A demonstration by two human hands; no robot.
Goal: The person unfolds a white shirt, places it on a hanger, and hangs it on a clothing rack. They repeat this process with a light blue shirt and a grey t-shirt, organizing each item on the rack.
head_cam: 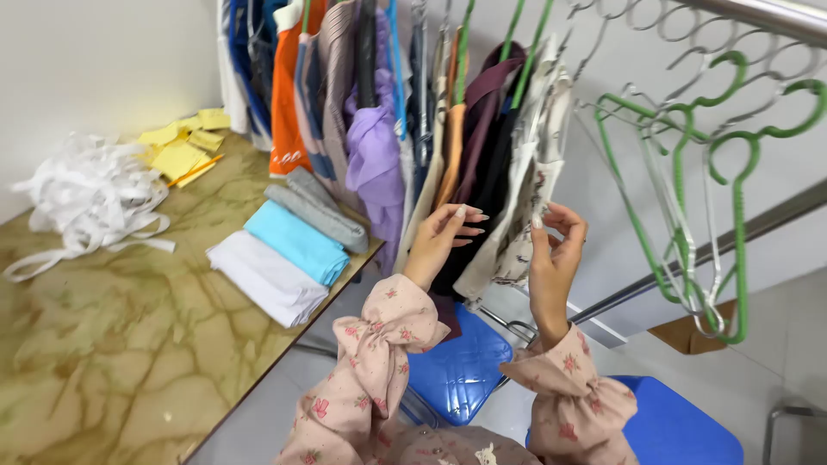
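The cream patterned garment (525, 207) is hanging limp among clothes on the rail, right of the tabletop (129, 344); it looks light and soft, best pinched at its edge. The right hand (556, 250) is pinching that edge in a narrow grip, wrist raised. The left hand (444, 237), fingers flat and unclosed, is parting the dark garment (487, 164) beside it.

Three folded cloths lie on the counter (129, 344): one white (265, 277), one light blue (297, 242), one grey (315, 212). One heap of white strips (90, 198). One pile of yellow paper slips (183, 146). Two blue stools (461, 366). Empty green hangers (689, 172): about four.
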